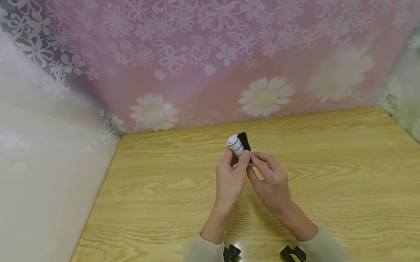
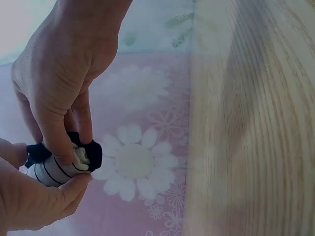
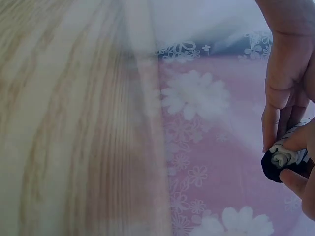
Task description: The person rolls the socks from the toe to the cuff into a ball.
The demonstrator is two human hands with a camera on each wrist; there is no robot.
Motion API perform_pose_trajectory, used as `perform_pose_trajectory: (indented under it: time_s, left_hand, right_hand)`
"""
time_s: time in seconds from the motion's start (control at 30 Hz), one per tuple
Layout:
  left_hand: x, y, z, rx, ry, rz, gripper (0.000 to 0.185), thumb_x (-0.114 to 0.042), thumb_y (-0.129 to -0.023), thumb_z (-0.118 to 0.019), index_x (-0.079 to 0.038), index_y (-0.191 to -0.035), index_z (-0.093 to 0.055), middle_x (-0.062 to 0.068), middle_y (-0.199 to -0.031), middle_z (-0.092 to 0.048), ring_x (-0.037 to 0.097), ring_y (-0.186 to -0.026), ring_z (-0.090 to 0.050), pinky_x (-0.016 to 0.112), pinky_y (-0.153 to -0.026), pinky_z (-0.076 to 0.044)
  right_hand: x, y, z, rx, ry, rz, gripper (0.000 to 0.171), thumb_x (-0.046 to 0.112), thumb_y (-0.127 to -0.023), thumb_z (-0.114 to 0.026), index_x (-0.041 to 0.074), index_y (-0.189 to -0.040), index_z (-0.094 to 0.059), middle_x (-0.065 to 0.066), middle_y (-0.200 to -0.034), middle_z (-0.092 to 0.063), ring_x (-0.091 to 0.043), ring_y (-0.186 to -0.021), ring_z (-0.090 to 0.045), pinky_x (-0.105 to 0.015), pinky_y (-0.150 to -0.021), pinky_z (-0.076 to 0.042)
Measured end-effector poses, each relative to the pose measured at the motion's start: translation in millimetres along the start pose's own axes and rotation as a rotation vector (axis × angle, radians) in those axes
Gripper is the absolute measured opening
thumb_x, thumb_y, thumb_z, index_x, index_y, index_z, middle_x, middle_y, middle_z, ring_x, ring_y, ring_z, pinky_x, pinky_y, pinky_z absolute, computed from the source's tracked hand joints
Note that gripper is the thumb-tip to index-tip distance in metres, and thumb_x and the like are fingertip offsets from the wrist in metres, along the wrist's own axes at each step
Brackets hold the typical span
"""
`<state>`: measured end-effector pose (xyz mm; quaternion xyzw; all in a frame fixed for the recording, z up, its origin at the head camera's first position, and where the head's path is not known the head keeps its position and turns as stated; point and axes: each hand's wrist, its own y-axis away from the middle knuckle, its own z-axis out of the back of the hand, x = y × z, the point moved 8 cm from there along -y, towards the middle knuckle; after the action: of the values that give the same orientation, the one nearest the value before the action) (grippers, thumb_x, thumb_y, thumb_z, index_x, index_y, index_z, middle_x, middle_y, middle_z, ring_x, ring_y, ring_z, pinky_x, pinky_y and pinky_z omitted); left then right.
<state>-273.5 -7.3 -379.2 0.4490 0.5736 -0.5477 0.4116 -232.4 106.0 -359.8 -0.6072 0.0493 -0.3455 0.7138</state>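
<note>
Sleeve cuffs and two black wrist cameras (image 1: pixel 231 253) sit closest to me at the frame's bottom. Both hands hold a rolled sock bundle (image 1: pixel 238 144), white with black stripes and a black cuff, above the wooden table (image 1: pixel 352 185). Left hand (image 1: pixel 231 180) pinches the roll; right hand (image 1: pixel 269 180) grips its black cuff, probably stretching it over. I judge the rolling nearly finished; next needs a firm tuck.
</note>
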Motion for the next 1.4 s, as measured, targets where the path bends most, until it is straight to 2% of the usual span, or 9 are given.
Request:
perform_pose_trajectory:
  time_s: [0.27,0.37,0.47,0.6,0.7,0.83,0.97,1.17,1.4]
  left_hand:
    - [3.4,-3.4,7.6,-0.027,0.018,0.020,0.032,-0.020,-0.099,-0.063,0.002,-0.123,-0.063,0.017,-0.110,-0.070,0.022,-0.099,-0.070,0.030,-0.083,-0.057]
    - [3.1,-3.8,10.2,-0.026,0.018,0.020,0.032,-0.016,-0.099,-0.063,0.003,-0.124,-0.063,0.018,-0.112,-0.070,0.024,-0.100,-0.069,0.028,-0.083,-0.056]
    - [3.3,-4.2,9.5,-0.012,0.008,0.028,0.030,-0.015,-0.098,-0.064,0.001,-0.123,-0.065,0.017,-0.109,-0.071,0.022,-0.096,-0.069,0.035,-0.082,-0.057]
    - [3.9,-4.8,5.5,0.021,-0.002,0.032,0.028,-0.012,-0.097,-0.064,-0.002,-0.123,-0.067,0.016,-0.108,-0.071,0.020,-0.095,-0.067,0.049,-0.082,-0.056]
    - [5.0,-4.6,2.5,0.051,-0.030,0.026,0.030,-0.011,-0.098,-0.064,-0.005,-0.127,-0.067,0.015,-0.111,-0.072,0.020,-0.097,-0.066,0.042,-0.083,-0.057]
    - [6.8,-4.1,-0.6,0.078,-0.081,0.030,0.032,-0.014,-0.098,-0.064,-0.008,-0.129,-0.067,0.011,-0.113,-0.072,0.016,-0.097,-0.065,0.026,-0.081,-0.054]
    - [6.1,-3.1,-4.5,0.111,-0.096,0.024,0.034,-0.014,-0.098,-0.063,-0.006,-0.131,-0.064,0.011,-0.115,-0.071,0.017,-0.098,-0.065,0.024,-0.080,-0.055]
    - [8.1,-1.5,-11.2,0.159,-0.162,-0.009,0.035,-0.010,-0.099,-0.061,0.002,-0.133,-0.060,0.014,-0.115,-0.070,0.020,-0.101,-0.066,0.026,-0.080,-0.057]
    - [11.9,1.4,-15.4,0.185,-0.237,0.016,0.035,-0.011,-0.101,-0.058,0.002,-0.133,-0.056,0.015,-0.115,-0.068,0.019,-0.104,-0.066,0.025,-0.082,-0.055]
  right_hand:
    - [0.9,3.7,-3.6,0.000,-0.016,0.033,0.036,-0.017,-0.071,-0.075,-0.010,-0.107,-0.072,-0.022,-0.101,-0.067,-0.032,-0.086,-0.068,-0.023,-0.079,-0.056]
    - [-4.3,4.3,-3.5,0.000,-0.097,-0.027,0.035,-0.015,-0.072,-0.075,-0.010,-0.106,-0.071,-0.022,-0.101,-0.067,-0.031,-0.083,-0.069,-0.022,-0.077,-0.057]
    - [-11.6,3.2,-0.9,-0.002,-0.186,-0.158,0.027,-0.011,-0.076,-0.074,-0.009,-0.102,-0.072,-0.021,-0.099,-0.069,-0.024,-0.084,-0.069,-0.019,-0.072,-0.056]
    - [-9.9,-7.8,7.5,0.013,-0.223,-0.404,0.009,-0.009,-0.085,-0.069,-0.011,-0.094,-0.069,-0.022,-0.089,-0.070,-0.002,-0.083,-0.066,-0.011,-0.067,-0.052]
    - [-13.0,-12.0,11.0,0.064,-0.225,-0.591,0.006,-0.005,-0.090,-0.067,-0.011,-0.091,-0.067,-0.023,-0.086,-0.069,0.007,-0.077,-0.061,-0.011,-0.062,-0.051]
    - [-36.2,-3.3,8.4,0.148,-0.214,-0.743,0.013,0.008,-0.093,-0.069,-0.005,-0.094,-0.067,-0.018,-0.087,-0.069,-0.001,-0.073,-0.062,-0.017,-0.058,-0.054]
    - [-50.7,-1.2,7.9,0.205,-0.189,-0.775,0.017,0.015,-0.094,-0.068,-0.001,-0.099,-0.069,-0.015,-0.087,-0.068,-0.011,-0.070,-0.063,-0.024,-0.056,-0.056]
    - [-55.8,-4.6,8.9,0.286,-0.118,-0.782,0.016,0.005,-0.091,-0.061,-0.002,-0.103,-0.071,-0.016,-0.085,-0.069,-0.018,-0.071,-0.063,-0.025,-0.054,-0.056]
    - [-56.2,-2.5,11.7,0.282,-0.142,-0.793,0.018,-0.003,-0.087,-0.060,-0.004,-0.105,-0.063,-0.017,-0.089,-0.066,-0.013,-0.070,-0.062,-0.024,-0.055,-0.056]
